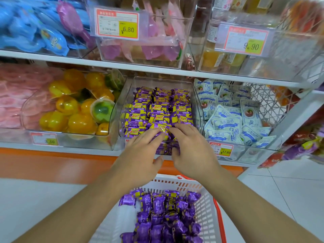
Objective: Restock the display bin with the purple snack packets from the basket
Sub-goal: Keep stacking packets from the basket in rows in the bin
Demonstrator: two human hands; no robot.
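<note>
While both hands, left hand [140, 146] and right hand [189, 146], rest flat-fingered on the light, crinkly, slippery purple foil snack packets [157, 109] in the clear plastic display bin [128, 88], gripping none, each packet looks best pinched across its padded middle.

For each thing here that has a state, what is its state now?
Clear plastic display bin: nearly full.
White plastic basket: holds many purple snack packets.
Left hand: open, fingers on front packets.
Right hand: open, fingers on front packets.
</note>
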